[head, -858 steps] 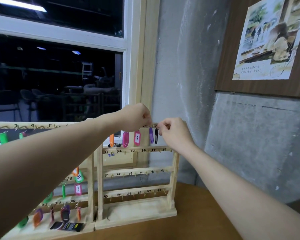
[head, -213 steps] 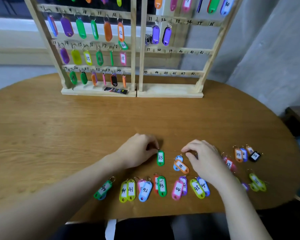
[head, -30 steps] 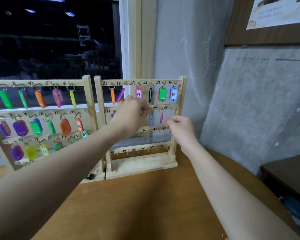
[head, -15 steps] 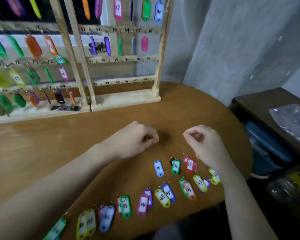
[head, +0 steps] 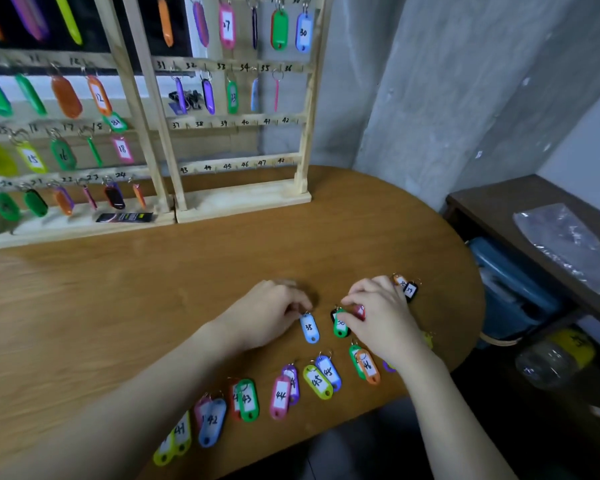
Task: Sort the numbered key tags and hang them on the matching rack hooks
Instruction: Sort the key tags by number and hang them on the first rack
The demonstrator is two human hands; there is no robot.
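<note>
- Left hand [head: 267,315]: curled fingertips are pinching the ring end of the blue tag 38 [head: 309,328], which is lying flat on the table [head: 118,289].
- Right hand [head: 378,317]: curled fingers are gripping the green tag [head: 339,328], at 3 o'clock of tag 38.
- Rack [head: 243,199] is standing at 12 o'clock; hooks 37–48 are hanging bare.

I see my left grip [head: 274,313] pinching the ring of the blue tag 38 [head: 309,328] on the desk [head: 153,289], my right grip [head: 378,317] curled over a green tag [head: 340,327]; the rack [head: 243,199] stands behind.
</note>
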